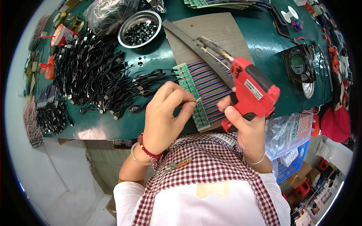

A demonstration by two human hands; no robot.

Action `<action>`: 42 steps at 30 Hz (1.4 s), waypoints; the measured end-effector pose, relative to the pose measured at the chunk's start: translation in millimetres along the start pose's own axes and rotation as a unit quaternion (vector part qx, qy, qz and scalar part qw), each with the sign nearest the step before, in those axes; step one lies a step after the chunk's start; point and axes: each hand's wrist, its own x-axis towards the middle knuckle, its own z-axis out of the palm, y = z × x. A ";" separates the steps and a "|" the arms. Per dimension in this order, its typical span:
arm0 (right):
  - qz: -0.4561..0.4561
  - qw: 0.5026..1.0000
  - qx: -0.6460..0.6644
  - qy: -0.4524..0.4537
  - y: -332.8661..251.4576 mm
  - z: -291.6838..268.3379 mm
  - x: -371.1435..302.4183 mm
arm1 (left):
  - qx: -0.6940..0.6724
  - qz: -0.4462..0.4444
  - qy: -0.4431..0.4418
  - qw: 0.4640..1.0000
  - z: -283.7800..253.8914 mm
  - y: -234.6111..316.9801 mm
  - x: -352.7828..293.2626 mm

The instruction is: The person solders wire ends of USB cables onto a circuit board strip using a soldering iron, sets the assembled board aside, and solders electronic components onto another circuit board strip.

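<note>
My right hand (247, 130) grips a red and black soldering gun (250, 88), its metal tip pointing up and left above the wires. A green circuit board strip (192, 94) lies at a slant near the table edge, with rows of dark, purple and green wires (211, 86) running off its right side. Over the lower half of the strip, my left hand (167, 111) pinches a thin light wire end (198, 100) between thumb and forefinger. A flat metal bar (200, 52) rests across the wires and the brown board (230, 34) under them.
Black cables (90, 71) with plugs are heaped on the left. A metal bowl (139, 29) of small black parts stands beyond them, with a few parts spilled. At the right are a black fan (298, 64) and a white spool (289, 14). More green boards (218, 3) lie at the back.
</note>
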 end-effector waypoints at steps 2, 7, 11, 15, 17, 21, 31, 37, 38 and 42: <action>-0.024 0.999 0.015 0.026 1.2 -9.8 -4.1 | 0.097 0.006 0.019 0.995 -1.0 -11.4 5.1; -0.048 0.997 -0.056 0.017 19.9 -55.7 -33.7 | 0.181 0.033 0.007 0.983 0.1 -28.9 21.6; -0.004 0.998 -0.066 0.010 34.6 -63.1 -49.7 | 0.174 0.026 -0.012 0.984 0.5 -34.1 26.5; -0.014 0.993 -0.113 -0.002 53.2 -63.9 -55.6 | 0.181 0.024 -0.017 0.983 0.1 -34.8 29.4; 0.048 0.996 -0.081 -0.007 48.9 -63.6 -56.2 | 0.180 0.027 -0.018 0.983 0.1 -35.9 30.6; 0.029 0.994 -0.106 0.001 47.5 -56.1 -48.4 | 0.178 0.008 -0.021 0.984 -0.1 -33.9 30.4; -0.016 0.974 -0.223 -0.038 40.9 -50.2 -41.0 | 0.170 0.014 -0.010 0.985 1.1 -36.3 29.5; -0.014 0.974 -0.224 -0.038 42.2 -55.8 -45.4 | 0.164 0.026 -0.005 0.986 1.0 -37.3 29.9; -0.023 0.975 -0.219 -0.030 43.1 -57.3 -46.4 | 0.164 0.026 -0.005 0.986 1.0 -37.5 29.8; -0.032 0.973 -0.227 -0.036 42.5 -59.6 -46.8 | 0.169 0.026 -0.010 0.985 1.0 -37.7 29.8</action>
